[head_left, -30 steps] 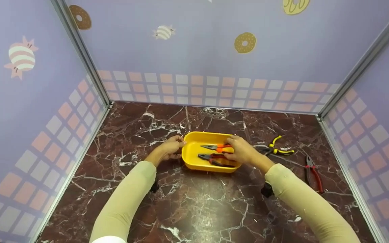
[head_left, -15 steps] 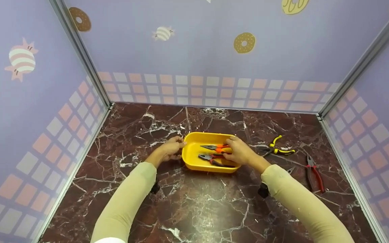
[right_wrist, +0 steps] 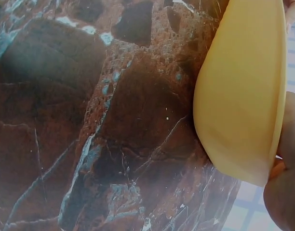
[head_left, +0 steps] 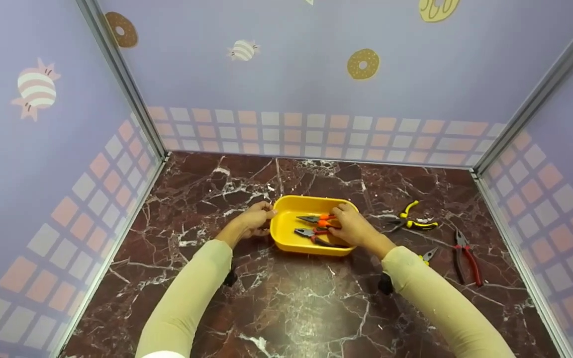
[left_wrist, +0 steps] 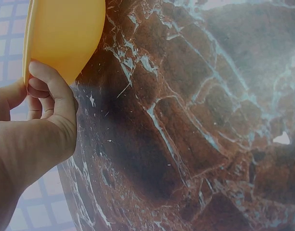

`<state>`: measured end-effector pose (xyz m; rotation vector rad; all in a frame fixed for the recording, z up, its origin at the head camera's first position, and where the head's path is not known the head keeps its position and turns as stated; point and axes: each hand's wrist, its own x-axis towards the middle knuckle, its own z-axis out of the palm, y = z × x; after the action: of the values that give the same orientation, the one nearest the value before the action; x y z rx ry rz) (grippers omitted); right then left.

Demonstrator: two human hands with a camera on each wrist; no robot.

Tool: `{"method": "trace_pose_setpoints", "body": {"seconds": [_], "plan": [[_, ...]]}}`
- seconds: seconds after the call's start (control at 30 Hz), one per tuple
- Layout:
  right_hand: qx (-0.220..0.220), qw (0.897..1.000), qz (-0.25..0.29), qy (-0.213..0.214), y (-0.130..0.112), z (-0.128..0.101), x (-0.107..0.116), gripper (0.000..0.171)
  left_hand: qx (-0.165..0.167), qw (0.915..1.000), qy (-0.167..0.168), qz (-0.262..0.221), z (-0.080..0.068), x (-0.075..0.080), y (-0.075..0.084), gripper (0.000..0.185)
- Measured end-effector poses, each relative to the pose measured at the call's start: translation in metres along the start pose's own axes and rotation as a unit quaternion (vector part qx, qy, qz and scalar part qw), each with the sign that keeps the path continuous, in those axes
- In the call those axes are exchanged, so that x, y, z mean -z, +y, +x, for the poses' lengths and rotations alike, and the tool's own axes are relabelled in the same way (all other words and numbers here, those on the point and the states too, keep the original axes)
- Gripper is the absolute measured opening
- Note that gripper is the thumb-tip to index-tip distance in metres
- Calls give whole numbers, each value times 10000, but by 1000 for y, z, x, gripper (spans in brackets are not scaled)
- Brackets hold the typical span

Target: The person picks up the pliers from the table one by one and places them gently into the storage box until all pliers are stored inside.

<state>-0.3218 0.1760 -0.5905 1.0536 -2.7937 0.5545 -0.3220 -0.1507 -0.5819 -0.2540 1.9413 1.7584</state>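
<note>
A yellow plastic tray (head_left: 286, 244) lies on the marble-patterned surface. Inside it are long-nose pliers with orange handles (head_left: 324, 223) and, nearer the person, pliers with red and black handles (head_left: 320, 240). My left hand (head_left: 255, 219) pinches the tray's left rim between thumb and fingers; the left wrist view shows this hand (left_wrist: 46, 113) closely. Reaching over the tray's right end, my right hand (head_left: 353, 226) has its fingers and thumb about the orange handles, whose ends it hides. From the right wrist, the tray's outer wall (right_wrist: 239, 96) covers most of this hand (right_wrist: 285, 197).
Right of the tray lie pliers with yellow and black handles (head_left: 411, 223) and pliers with red and black handles (head_left: 466, 258). Another yellow-handled pair (head_left: 427, 256) is partly covered by the right sleeve. Patterned panels (head_left: 286, 99) stand at the back and both sides.
My right forearm has shifted slightly left, so more of the yellow-handled pliers beside the sleeve shows. Both hands stay at the tray, and the pliers in it look unmoved.
</note>
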Motion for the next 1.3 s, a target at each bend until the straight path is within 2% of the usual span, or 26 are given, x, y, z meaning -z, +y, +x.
{"method": "trace_pose_setpoints", "body": {"seconds": [0.2, 0.67, 0.93, 1.1, 1.3], "plan": [[24, 9999, -109, 67, 0, -1, -2, 40, -36, 10000, -17, -39, 2, 1, 0, 12], [-96, 9993, -358, -106, 1, 0, -11, 37, 53, 9999, -50, -156, 3, 0, -4, 13], [-264, 9983, -510, -110, 0, 1, -8, 36, -99, 9999, -44, -68, 3, -1, -2, 15], [-330, 9976, -572, -217, -1, 1, -10, 38, -34, 10000, -44, -48, 4, -1, -4, 14], [-454, 9966, -573, -380, -3, 1, -10, 33, -15, 9999, -69, -131, 5, 1, -5, 13]]}}
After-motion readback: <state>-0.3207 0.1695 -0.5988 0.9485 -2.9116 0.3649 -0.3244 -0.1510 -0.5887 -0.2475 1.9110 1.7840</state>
